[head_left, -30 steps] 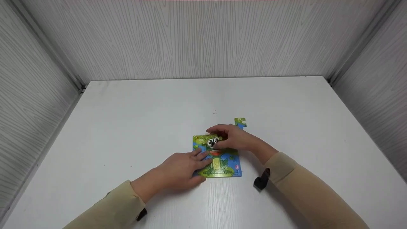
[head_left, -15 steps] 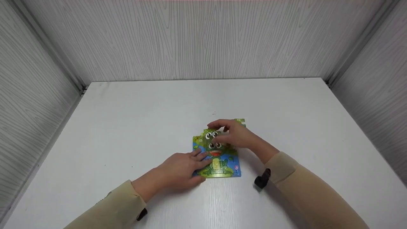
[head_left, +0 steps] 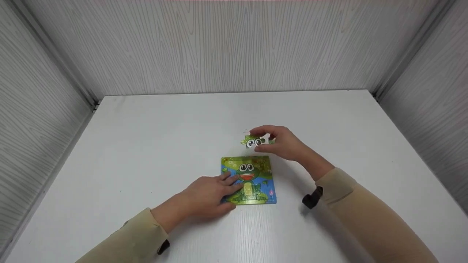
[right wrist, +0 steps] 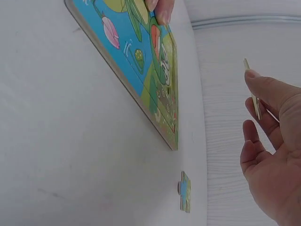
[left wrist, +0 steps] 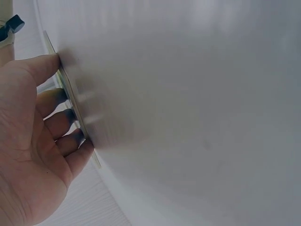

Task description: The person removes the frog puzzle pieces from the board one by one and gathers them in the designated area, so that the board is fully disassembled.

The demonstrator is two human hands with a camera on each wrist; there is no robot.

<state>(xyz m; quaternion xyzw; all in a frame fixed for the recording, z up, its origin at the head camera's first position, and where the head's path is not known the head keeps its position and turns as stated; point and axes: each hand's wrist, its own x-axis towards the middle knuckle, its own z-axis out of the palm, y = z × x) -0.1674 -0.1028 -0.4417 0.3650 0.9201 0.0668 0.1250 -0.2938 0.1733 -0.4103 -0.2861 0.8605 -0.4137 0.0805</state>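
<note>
A thin frog jigsaw piece (head_left: 252,141) with two printed eyes is pinched between thumb and fingers of my right hand (head_left: 281,143), held up beyond the far edge of the puzzle board. In the right wrist view, that piece (right wrist: 256,107) shows edge-on. The blue and green frog puzzle board (head_left: 261,164) lies flat on the table. My left hand (head_left: 208,195) rests on its left side, fingers spread over the picture and thumb at the near edge. Seen from the left wrist, the fingertips (left wrist: 77,135) press along the board.
Another puzzle piece (right wrist: 186,192) lies on the table past the board's far right corner, partly hidden behind my right hand in the head view. The white table (head_left: 164,128) is bounded by grey wood-grain panels (head_left: 234,47) at the back and both sides.
My right hand has lifted the eyed jigsaw piece off the board and carried it away from me and slightly right, uncovering the printed frog face. The left hand has stayed in place.
</note>
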